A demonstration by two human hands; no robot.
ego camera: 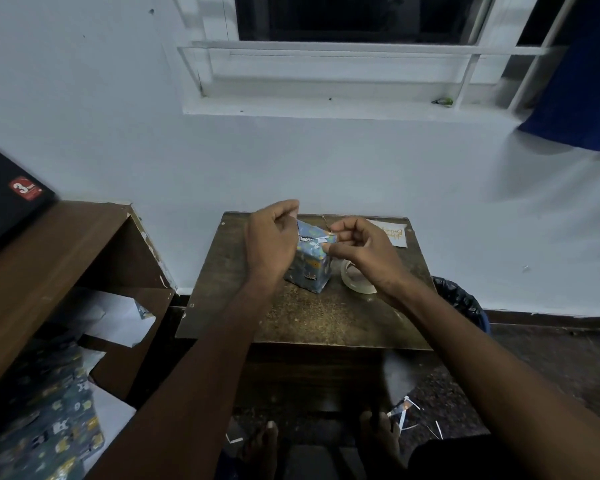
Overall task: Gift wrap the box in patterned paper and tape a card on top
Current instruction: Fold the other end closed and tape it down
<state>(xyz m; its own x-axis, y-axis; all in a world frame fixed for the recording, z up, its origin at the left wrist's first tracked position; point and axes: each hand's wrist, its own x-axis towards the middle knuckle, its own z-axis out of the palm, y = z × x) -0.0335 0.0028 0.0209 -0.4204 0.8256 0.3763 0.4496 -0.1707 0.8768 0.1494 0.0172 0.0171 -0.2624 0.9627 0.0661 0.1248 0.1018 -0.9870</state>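
A small box wrapped in blue patterned paper (309, 263) stands upright on a small brown table (302, 317). My left hand (269, 242) curls against the box's left side and top edge, holding it. My right hand (359, 249) pinches the paper flap at the box's upper right corner between thumb and fingers. A clear tape roll (355, 278) lies on the table just right of the box, partly behind my right wrist. A white card with gold lettering (394, 233) lies flat at the table's far right corner.
A brown shelf unit (66, 258) stands to the left, with leftover patterned paper (49, 417) and white sheets below it. A dark bin (465, 303) sits right of the table. Paper scraps (406, 414) lie on the floor by my feet.
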